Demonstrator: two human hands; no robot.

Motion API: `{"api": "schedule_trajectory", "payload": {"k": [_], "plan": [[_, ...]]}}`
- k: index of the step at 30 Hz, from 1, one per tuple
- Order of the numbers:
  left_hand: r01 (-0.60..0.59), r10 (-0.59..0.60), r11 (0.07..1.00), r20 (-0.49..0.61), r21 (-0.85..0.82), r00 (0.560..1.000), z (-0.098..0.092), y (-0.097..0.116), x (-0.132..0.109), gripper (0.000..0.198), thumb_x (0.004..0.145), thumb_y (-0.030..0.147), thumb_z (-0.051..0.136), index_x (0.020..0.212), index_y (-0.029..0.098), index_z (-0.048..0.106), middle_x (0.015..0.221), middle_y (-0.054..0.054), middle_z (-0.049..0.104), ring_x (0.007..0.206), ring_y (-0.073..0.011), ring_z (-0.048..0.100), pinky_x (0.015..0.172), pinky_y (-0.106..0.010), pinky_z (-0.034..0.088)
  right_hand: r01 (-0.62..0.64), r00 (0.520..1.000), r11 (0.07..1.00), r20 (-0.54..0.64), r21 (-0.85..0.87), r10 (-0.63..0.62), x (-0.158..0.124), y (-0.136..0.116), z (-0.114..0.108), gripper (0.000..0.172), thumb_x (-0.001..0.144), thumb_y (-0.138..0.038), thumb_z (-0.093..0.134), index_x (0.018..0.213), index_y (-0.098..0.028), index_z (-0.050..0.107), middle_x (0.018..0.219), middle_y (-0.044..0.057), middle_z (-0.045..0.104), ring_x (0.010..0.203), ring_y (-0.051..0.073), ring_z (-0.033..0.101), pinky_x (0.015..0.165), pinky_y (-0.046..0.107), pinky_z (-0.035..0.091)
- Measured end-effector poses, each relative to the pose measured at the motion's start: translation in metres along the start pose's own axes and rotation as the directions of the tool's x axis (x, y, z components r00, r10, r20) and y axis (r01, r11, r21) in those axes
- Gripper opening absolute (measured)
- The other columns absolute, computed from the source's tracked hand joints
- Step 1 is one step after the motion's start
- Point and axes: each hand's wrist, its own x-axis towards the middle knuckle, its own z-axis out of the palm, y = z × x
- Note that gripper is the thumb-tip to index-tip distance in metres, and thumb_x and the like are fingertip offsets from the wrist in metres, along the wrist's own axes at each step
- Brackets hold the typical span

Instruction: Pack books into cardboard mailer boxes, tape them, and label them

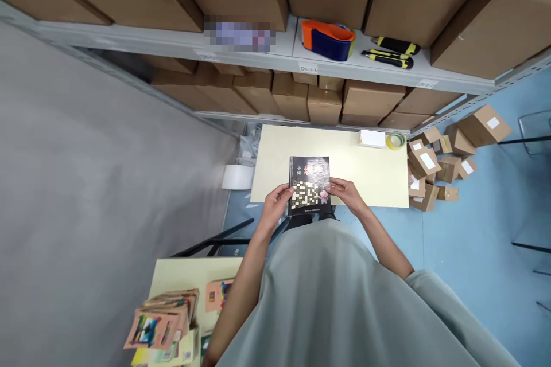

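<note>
A black book with a checkered pattern and a pink flower on its cover is held in front of my body, over the near edge of a pale yellow table. My left hand grips its left edge, thumb on the cover. On the opposite edge my right hand pinches the book with thumb and fingers. The undersides of the fingers behind the book are hidden.
A white box and tape roll lie at the table's back right. Shelves with cartons rise beyond. Cartons are piled on the floor at right. A second table at lower left bears booklets.
</note>
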Motion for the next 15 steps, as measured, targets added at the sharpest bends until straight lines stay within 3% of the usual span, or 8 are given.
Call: {"api": "schedule_trajectory", "payload": {"k": [7, 15], "plan": [[-0.067, 0.054, 0.994, 0.155, 0.082, 0.986, -0.011, 0.023, 0.048, 0.055, 0.073, 0.065, 0.088, 0.103, 0.020, 0.082, 0.104, -0.008, 0.082, 0.106, -0.0290, 0.073, 0.097, -0.039, 0.059, 0.102, 0.984, 0.994, -0.149, 0.033, -0.096, -0.002, -0.005, 0.025, 0.064, 0.063, -0.054, 0.100, 0.115, -0.020, 0.086, 0.098, 0.003, 0.081, 0.086, 0.020, 0.073, 0.093, 0.041, 0.063], [-0.102, 0.073, 0.992, 0.326, 0.071, 0.943, -0.057, 0.050, 0.075, 0.057, 0.073, 0.065, 0.090, 0.108, 0.020, 0.082, 0.107, -0.010, 0.082, 0.111, -0.0299, 0.074, 0.109, -0.045, 0.057, 0.200, 0.954, 0.978, -0.214, -0.062, -0.209, 0.007, -0.026, 0.067, 0.059, 0.068, -0.055, 0.097, 0.116, -0.022, 0.085, 0.098, 0.004, 0.084, 0.086, 0.022, 0.077, 0.095, 0.042, 0.060]]}}
